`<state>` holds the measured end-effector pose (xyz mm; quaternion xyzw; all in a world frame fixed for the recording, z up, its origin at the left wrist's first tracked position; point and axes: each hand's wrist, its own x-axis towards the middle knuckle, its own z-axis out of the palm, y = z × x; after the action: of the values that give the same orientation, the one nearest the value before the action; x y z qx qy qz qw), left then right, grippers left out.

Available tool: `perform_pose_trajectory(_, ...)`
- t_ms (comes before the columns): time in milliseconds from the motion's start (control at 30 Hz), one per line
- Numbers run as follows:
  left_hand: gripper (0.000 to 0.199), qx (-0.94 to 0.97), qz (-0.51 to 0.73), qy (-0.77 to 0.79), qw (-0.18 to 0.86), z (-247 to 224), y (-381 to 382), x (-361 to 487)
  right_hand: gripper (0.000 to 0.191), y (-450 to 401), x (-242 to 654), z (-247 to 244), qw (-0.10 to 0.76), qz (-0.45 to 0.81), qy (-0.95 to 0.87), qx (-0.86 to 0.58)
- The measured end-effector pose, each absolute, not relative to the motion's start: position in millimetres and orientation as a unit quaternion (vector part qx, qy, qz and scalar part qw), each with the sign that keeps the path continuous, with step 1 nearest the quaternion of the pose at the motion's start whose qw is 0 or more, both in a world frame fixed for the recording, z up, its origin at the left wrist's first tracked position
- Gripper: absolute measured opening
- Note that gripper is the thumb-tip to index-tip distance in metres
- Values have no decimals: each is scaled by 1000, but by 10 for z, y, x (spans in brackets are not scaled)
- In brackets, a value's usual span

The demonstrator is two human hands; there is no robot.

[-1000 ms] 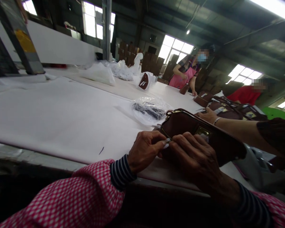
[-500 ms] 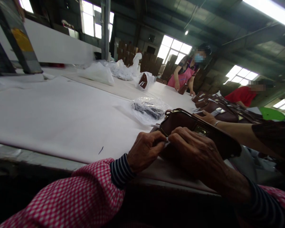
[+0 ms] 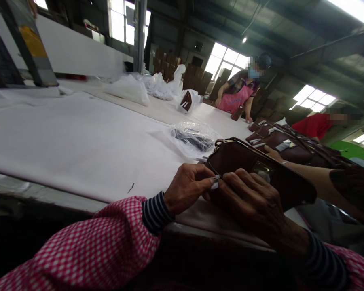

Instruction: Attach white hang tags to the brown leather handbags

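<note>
As a co-worker's arm (image 3: pixel 309 173) extends toward a row of brown bags (image 3: pixel 291 149), a worker's left hand (image 3: pixel 188 188) pinches a small white scrap (image 3: pixel 215 185), thumb and forefinger closed, against a dark brown handbag (image 3: pixel 233 158) at the near edge of the white tabletop (image 3: pixel 79 141). The right hand (image 3: pixel 255 202) bends its fingers over the handbag's near side; whether they grip anything cannot be told from here. A plastic-wrapped bundle (image 3: pixel 192 137) lies just beyond; farther off stands a person in a pink apron (image 3: pixel 238 99).
</note>
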<state>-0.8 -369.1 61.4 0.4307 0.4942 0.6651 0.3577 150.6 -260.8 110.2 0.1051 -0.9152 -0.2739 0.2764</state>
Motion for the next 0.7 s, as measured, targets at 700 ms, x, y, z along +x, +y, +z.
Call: perform_pose_trajectory(700,15,386,699,527,291,494,-3771,204,14,-2473,1562,1087,285,-224,-916,173)
